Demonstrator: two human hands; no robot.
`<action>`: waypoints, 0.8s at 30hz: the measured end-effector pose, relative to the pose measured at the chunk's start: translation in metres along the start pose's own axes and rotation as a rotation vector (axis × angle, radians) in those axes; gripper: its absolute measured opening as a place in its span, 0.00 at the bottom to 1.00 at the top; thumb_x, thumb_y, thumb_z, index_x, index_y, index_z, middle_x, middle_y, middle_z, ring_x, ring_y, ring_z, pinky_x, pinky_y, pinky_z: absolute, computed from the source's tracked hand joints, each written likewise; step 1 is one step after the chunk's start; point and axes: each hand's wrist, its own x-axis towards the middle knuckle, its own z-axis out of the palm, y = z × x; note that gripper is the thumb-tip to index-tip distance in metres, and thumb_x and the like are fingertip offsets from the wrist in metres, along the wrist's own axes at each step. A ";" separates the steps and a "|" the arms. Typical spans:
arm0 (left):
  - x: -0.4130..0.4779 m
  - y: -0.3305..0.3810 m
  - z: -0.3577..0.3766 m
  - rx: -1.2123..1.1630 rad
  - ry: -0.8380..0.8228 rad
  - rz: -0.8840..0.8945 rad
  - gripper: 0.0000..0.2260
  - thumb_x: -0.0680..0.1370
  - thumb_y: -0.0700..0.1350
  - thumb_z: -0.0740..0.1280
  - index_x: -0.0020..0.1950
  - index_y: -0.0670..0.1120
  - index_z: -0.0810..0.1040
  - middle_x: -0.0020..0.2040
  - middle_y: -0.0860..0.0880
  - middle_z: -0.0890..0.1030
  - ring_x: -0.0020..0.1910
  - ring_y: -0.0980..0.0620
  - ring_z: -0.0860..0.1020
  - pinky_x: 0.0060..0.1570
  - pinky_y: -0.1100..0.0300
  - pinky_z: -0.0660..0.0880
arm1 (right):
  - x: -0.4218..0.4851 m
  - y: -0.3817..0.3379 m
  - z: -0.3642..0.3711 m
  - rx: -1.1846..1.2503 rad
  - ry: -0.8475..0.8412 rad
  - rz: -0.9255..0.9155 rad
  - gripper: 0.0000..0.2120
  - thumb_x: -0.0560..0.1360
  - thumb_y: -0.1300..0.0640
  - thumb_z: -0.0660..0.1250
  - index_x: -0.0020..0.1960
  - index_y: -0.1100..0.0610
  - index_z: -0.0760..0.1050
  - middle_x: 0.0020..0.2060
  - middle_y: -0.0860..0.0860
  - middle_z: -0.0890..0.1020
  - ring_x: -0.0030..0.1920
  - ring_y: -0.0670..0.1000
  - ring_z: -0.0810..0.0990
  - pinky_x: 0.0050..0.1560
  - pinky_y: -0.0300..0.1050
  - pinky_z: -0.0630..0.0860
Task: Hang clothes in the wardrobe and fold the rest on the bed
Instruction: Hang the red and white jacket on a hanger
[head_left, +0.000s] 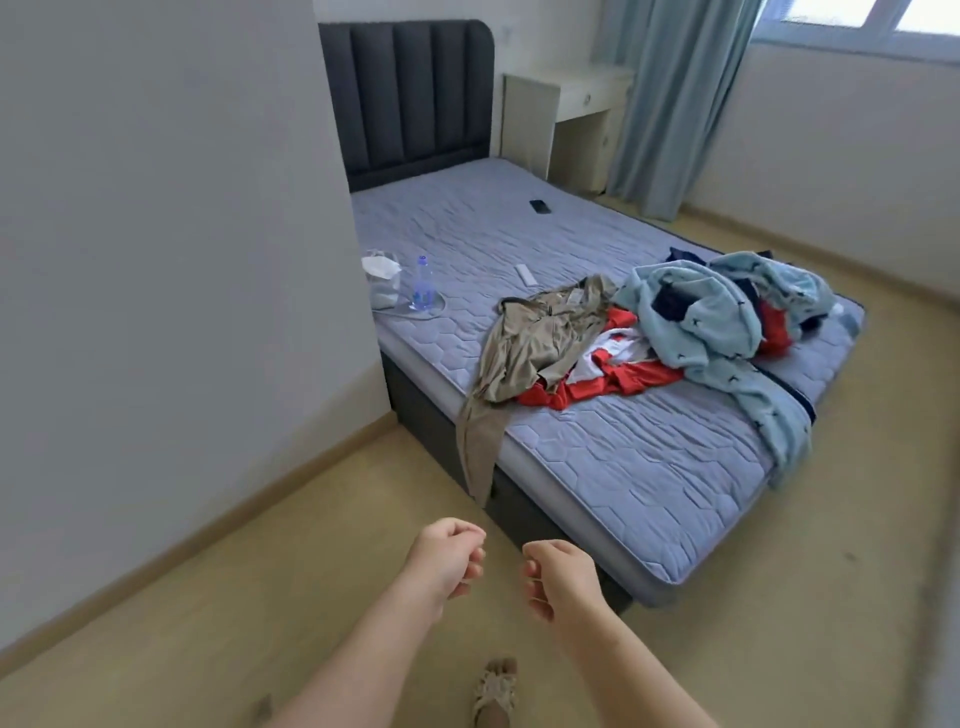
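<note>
A crumpled khaki fabric garment is lying on the quilted lilac-grey mattress of the bed, one end trailing over its edge. A red-and-white garment is touching it, and a pale blue fleece garment is lying heaped just beside that. Over the light wooden floor, the left hand and right hand are hovering near each other, fingers loosely curled, holding nothing.

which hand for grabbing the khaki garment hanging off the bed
Left, probably: the left hand is nearest the dangling end of the khaki garment; the right hand is further aside. Both are empty.
</note>
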 end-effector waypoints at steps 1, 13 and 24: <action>0.019 0.015 0.015 0.002 -0.014 0.010 0.07 0.78 0.41 0.61 0.41 0.47 0.74 0.34 0.51 0.74 0.27 0.57 0.71 0.26 0.67 0.65 | 0.020 -0.016 -0.009 0.011 0.011 -0.011 0.06 0.76 0.64 0.60 0.42 0.59 0.74 0.29 0.52 0.72 0.27 0.49 0.67 0.27 0.38 0.63; 0.203 0.186 0.196 0.072 -0.092 0.037 0.06 0.78 0.39 0.62 0.43 0.45 0.75 0.33 0.49 0.76 0.28 0.55 0.72 0.25 0.66 0.66 | 0.205 -0.171 -0.144 0.177 0.125 0.109 0.06 0.76 0.64 0.60 0.41 0.60 0.72 0.30 0.54 0.72 0.26 0.50 0.66 0.23 0.35 0.61; 0.310 0.235 0.331 -0.013 0.095 -0.058 0.07 0.78 0.40 0.62 0.41 0.48 0.75 0.34 0.50 0.76 0.28 0.56 0.73 0.24 0.66 0.65 | 0.355 -0.263 -0.260 -0.003 0.005 0.135 0.06 0.75 0.64 0.61 0.41 0.59 0.73 0.30 0.53 0.72 0.26 0.49 0.67 0.26 0.37 0.62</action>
